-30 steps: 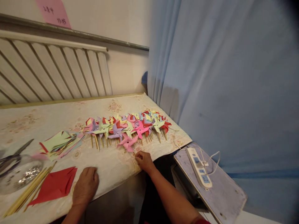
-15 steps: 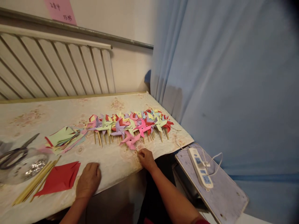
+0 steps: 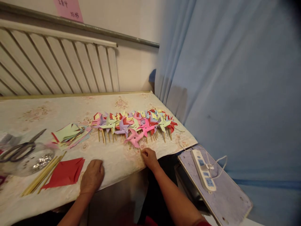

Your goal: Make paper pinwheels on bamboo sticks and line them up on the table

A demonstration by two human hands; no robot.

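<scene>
My right hand is at the table's front edge, its fingers pinched on the stick of a light pink paper pinwheel. The pinwheel's head leans toward the rows of finished pinwheels in pink, purple, green, yellow and red, which lie with their sticks toward me. Further left, my left hand rests on the table with its fingers curled and nothing seen in them. Close beside it lies a stack of red paper pieces, and thin wooden sticks are bundled next to that.
At the left, scissors lie across a clear dish of small shiny fasteners. Behind the red paper is a pile of coloured paper sheets. A power strip with a white cable sits on a stool. A blue curtain hangs right.
The view has shifted slightly, so everything appears a little further right and higher. Both hands keep their places, the right still on the pink pinwheel's stick.
</scene>
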